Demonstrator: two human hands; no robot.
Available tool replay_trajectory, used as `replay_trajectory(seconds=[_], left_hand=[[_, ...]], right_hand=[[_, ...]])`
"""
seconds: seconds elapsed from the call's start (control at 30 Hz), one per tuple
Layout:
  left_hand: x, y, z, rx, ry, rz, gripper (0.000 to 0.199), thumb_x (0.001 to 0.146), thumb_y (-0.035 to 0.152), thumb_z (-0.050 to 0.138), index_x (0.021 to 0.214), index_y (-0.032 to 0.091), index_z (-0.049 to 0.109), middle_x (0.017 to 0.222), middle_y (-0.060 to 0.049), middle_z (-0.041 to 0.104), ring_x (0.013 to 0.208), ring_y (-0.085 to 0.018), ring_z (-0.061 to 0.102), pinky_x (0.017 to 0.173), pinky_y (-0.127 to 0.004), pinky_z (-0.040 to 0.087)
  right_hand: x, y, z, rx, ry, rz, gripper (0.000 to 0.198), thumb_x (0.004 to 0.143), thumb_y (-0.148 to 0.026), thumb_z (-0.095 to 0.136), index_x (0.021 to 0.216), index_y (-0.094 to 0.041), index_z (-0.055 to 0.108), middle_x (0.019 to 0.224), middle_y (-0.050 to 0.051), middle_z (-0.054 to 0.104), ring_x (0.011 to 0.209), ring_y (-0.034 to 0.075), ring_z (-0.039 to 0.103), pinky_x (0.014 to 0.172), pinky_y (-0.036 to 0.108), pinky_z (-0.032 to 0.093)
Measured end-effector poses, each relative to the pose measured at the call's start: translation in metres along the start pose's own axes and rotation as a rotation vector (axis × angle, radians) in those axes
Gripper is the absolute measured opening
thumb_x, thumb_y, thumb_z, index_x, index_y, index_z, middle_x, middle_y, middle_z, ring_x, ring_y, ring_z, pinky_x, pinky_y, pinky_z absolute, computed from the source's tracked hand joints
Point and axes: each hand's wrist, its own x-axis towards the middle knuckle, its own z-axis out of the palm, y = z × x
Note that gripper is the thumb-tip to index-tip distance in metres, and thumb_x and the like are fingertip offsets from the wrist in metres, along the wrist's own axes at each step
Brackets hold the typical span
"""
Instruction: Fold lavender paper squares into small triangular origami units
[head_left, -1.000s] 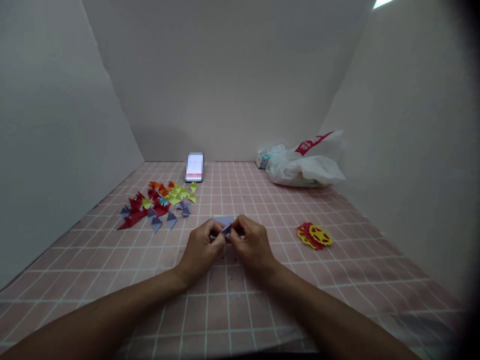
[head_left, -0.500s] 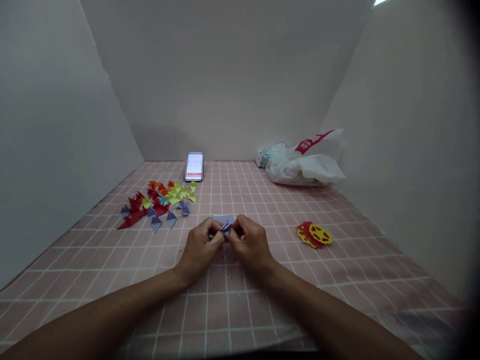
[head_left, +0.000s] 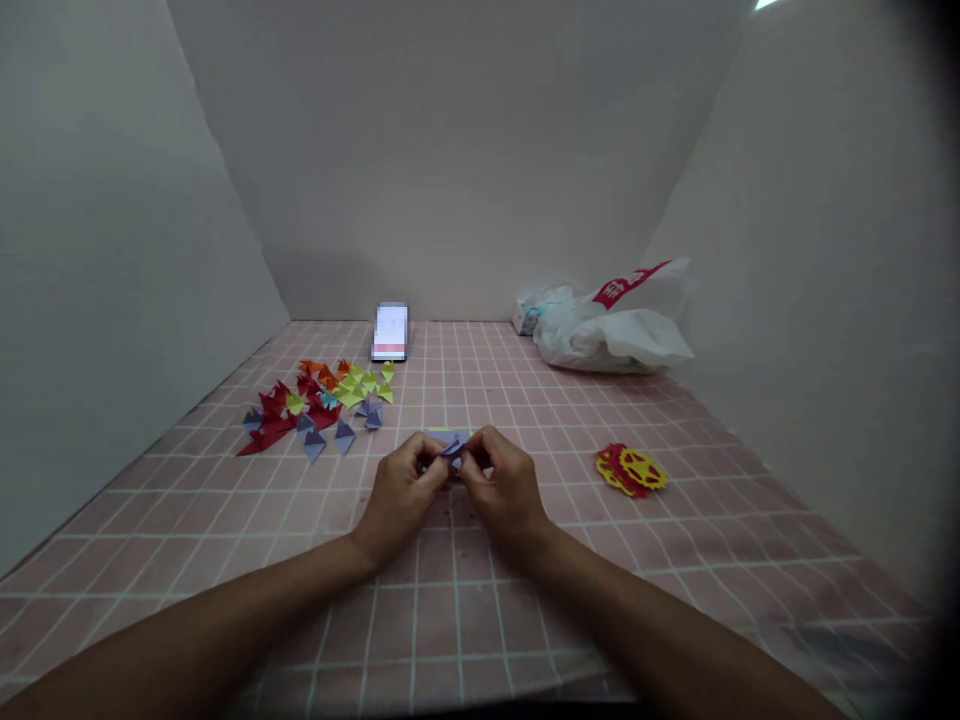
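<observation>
Between my fingertips is a small piece of folded purple paper point(head_left: 453, 447). My left hand point(head_left: 401, 490) pinches it from the left, thumb against forefinger. From the other side my right hand point(head_left: 501, 488) grips it the same way. The fingers cover much of its lower part. Just behind it, purple and yellow paper sheets point(head_left: 442, 434) lie on the table, partly hidden by my hands. To the left of my hands is a cluster of folded paper cranes point(head_left: 315, 400) in red, orange, yellow, blue and purple.
A phone point(head_left: 390, 331) with a lit, blurred screen leans at the back. On the right lie red and yellow gear-shaped cutouts point(head_left: 631, 470). A white plastic bag point(head_left: 611, 335) and a small box point(head_left: 523, 316) sit at the back right. Pink checked cloth point(head_left: 480, 620) covers the table.
Both hands stay almost in place, still pinching the folded purple paper. Its upper flaps sit at a slightly different angle. The whole view has shifted very slightly.
</observation>
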Motion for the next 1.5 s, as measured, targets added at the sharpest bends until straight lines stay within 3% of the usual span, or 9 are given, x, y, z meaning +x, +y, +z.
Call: replay_trajectory(seconds=[0.2, 0.33, 0.4, 0.57, 1.07, 1.27, 1.5], left_hand=[[-0.001, 0.001, 0.001, -0.066, -0.063, -0.035, 0.019, 0.084, 0.035, 0.062, 0.077, 0.017, 0.06, 0.07, 0.0, 0.059, 0.061, -0.013, 0.055, 0.058, -0.026, 0.046], [0.0, -0.002, 0.003, -0.183, -0.068, -0.133, 0.022, 0.082, 0.039, 0.065, 0.078, 0.019, 0.056, 0.056, 0.006, 0.053, 0.045, -0.01, 0.047, 0.045, -0.022, 0.038], [0.0, -0.003, 0.004, -0.243, -0.083, -0.178, 0.024, 0.081, 0.041, 0.066, 0.079, 0.019, 0.054, 0.054, 0.006, 0.055, 0.043, -0.01, 0.05, 0.045, -0.022, 0.04], [0.001, -0.001, 0.004, -0.3, -0.064, -0.217, 0.026, 0.079, 0.04, 0.07, 0.079, 0.019, 0.055, 0.057, 0.003, 0.062, 0.05, -0.012, 0.06, 0.052, -0.024, 0.048], [0.002, -0.001, 0.002, -0.387, -0.019, -0.22, 0.02, 0.077, 0.032, 0.071, 0.078, 0.016, 0.058, 0.069, 0.002, 0.062, 0.059, -0.011, 0.062, 0.059, -0.024, 0.053], [0.002, 0.003, 0.002, -0.534, -0.078, -0.26, 0.025, 0.077, 0.032, 0.073, 0.091, 0.017, 0.059, 0.083, 0.0, 0.065, 0.07, -0.013, 0.066, 0.07, -0.029, 0.058], [0.004, 0.009, -0.003, -0.506, -0.079, -0.34, 0.029, 0.079, 0.04, 0.071, 0.085, 0.017, 0.055, 0.08, -0.002, 0.065, 0.068, -0.016, 0.067, 0.06, -0.027, 0.057]], right_hand=[[0.002, 0.001, -0.002, -0.008, -0.001, -0.004, 0.014, 0.084, -0.012, 0.051, 0.073, -0.02, 0.048, 0.067, 0.0, 0.055, 0.061, 0.015, 0.052, 0.057, 0.027, 0.037], [0.002, 0.0, -0.003, -0.018, -0.002, -0.022, 0.015, 0.085, -0.011, 0.051, 0.073, -0.02, 0.049, 0.067, 0.0, 0.055, 0.061, 0.015, 0.052, 0.057, 0.027, 0.037], [0.002, 0.0, -0.003, -0.02, 0.0, -0.025, 0.015, 0.085, -0.011, 0.051, 0.073, -0.02, 0.049, 0.067, 0.0, 0.055, 0.061, 0.015, 0.052, 0.057, 0.027, 0.037], [0.002, -0.001, -0.003, -0.03, -0.007, -0.032, 0.015, 0.085, -0.012, 0.052, 0.074, -0.021, 0.049, 0.067, -0.001, 0.054, 0.06, 0.014, 0.051, 0.057, 0.027, 0.036], [0.001, -0.007, -0.005, -0.057, -0.013, -0.127, 0.015, 0.088, -0.009, 0.052, 0.078, -0.02, 0.053, 0.073, 0.002, 0.058, 0.066, 0.016, 0.055, 0.061, 0.028, 0.04], [0.005, -0.009, -0.009, -0.094, -0.022, -0.217, 0.016, 0.09, -0.009, 0.051, 0.08, -0.021, 0.051, 0.082, 0.004, 0.057, 0.078, 0.019, 0.056, 0.067, 0.03, 0.044], [0.005, -0.01, -0.011, -0.077, -0.084, -0.281, 0.016, 0.091, -0.008, 0.048, 0.084, -0.022, 0.052, 0.087, 0.006, 0.056, 0.083, 0.02, 0.057, 0.073, 0.033, 0.048]])
